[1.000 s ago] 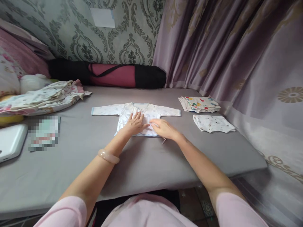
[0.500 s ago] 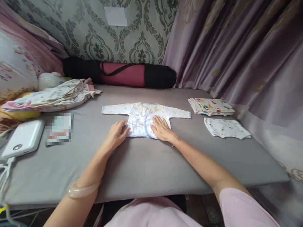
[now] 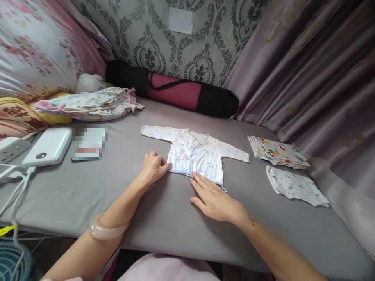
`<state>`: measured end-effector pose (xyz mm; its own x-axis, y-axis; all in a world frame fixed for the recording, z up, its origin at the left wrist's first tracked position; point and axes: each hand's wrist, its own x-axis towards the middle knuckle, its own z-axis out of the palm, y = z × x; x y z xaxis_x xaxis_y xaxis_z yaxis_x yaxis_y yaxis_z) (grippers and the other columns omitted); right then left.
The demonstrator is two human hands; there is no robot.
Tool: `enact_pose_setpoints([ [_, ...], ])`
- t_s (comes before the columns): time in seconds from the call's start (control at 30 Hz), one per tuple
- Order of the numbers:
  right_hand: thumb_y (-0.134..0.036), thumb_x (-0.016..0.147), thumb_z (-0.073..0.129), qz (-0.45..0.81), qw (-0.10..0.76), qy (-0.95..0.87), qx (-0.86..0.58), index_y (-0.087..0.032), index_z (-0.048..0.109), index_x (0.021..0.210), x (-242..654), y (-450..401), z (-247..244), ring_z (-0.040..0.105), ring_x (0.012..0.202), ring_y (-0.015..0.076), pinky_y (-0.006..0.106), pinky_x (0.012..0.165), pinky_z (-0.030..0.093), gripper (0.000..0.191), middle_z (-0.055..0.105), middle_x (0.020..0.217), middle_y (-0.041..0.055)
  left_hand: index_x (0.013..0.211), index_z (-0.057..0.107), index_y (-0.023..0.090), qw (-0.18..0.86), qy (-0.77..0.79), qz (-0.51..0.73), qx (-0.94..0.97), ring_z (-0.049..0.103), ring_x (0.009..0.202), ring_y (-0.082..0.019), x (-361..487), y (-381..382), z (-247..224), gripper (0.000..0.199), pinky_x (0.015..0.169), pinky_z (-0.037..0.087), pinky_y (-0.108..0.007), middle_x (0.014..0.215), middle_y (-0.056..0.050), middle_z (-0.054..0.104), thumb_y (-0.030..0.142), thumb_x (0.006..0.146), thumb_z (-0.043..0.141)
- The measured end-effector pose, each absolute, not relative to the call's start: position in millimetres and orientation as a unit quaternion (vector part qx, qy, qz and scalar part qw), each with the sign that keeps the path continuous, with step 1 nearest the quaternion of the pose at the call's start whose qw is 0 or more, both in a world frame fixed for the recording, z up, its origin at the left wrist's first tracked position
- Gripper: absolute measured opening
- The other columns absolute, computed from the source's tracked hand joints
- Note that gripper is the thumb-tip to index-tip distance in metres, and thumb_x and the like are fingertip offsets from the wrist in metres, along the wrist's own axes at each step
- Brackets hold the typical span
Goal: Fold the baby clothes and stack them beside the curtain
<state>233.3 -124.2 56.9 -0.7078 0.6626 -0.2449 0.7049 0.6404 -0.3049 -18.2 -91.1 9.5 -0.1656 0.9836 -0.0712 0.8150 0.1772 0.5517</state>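
Observation:
A white long-sleeved baby shirt (image 3: 202,156) with pale blue trim lies face up on the grey-covered surface, both sleeves spread outward. At its lower left corner is my left hand (image 3: 154,168), fingers curled in and thumb and fingertips closed on the hem. My right hand (image 3: 216,201) is stretched out flat below the shirt, its fingertips on the bottom hem near the middle. A clear bangle (image 3: 107,230) sits on my left forearm.
Folded printed cloths (image 3: 281,152) and a dotted white garment (image 3: 297,185) lie to the right. Baby clothes (image 3: 96,103), a white power bank (image 3: 48,146) with cables and a blurred packet (image 3: 90,144) are on the left. A black-and-red long bag (image 3: 175,91) rests against the wall.
My right hand has slid off the shirt's front down to its hem. My left hand has closed at the lower left corner. The camera view has turned and tilted.

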Motion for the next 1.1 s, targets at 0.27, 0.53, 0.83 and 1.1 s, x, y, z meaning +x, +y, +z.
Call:
enact_pose_setpoints([
  [0.27, -0.029, 0.101, 0.032, -0.169, -0.091, 0.867, 0.46, -0.02, 0.068, 0.104, 179, -32, 60, 0.065, 0.093, 0.0198, 0.03, 0.084, 0.045, 0.038, 0.072, 0.097, 0.0063, 0.072, 0.065, 0.02, 0.222, 0.753, 0.201, 0.586, 0.053, 0.104, -0.028, -13, -89, 14, 0.022, 0.088, 0.043, -0.037, 0.1, -0.008, 0.06, 0.042, 0.075, 0.067],
  [0.53, -0.036, 0.101, 0.026, -0.147, -0.068, 0.863, 0.478, -0.005, 0.032, 0.15, 143, 26, 2, 0.017, 0.148, 0.023, 0.038, 0.12, 0.012, 0.058, 0.025, 0.159, 0.0164, 0.091, 0.055, 0.021, 0.289, 0.717, 0.254, 0.581, 0.059, 0.073, -0.017, -11, -94, 22, 0.011, 0.062, 0.038, -0.026, 0.081, -0.001, 0.066, 0.025, 0.081, 0.052],
  [0.83, -0.045, 0.101, 0.023, -0.1, -0.046, 0.868, 0.485, -0.005, 0.027, 0.152, 141, 24, -11, 0.014, 0.149, 0.0237, 0.038, 0.12, 0.007, 0.064, 0.02, 0.161, 0.0148, 0.108, 0.051, 0.02, 0.265, 0.744, 0.134, 0.598, 0.065, 0.08, -0.024, -16, -98, 32, 0.024, 0.06, 0.037, -0.029, 0.091, -0.008, 0.069, 0.024, 0.085, 0.046],
  [1.1, -0.033, 0.099, 0.036, 0.021, -0.093, 0.881, 0.463, -0.01, 0.055, 0.128, 130, 6, 6, 0.043, 0.127, 0.0302, 0.043, 0.108, 0.032, 0.042, 0.053, 0.135, 0.0195, 0.103, 0.055, 0.021, 0.255, 0.749, 0.116, 0.601, 0.065, 0.082, -0.025, -19, -97, 32, 0.022, 0.061, 0.037, -0.029, 0.089, -0.008, 0.07, 0.027, 0.083, 0.047],
])
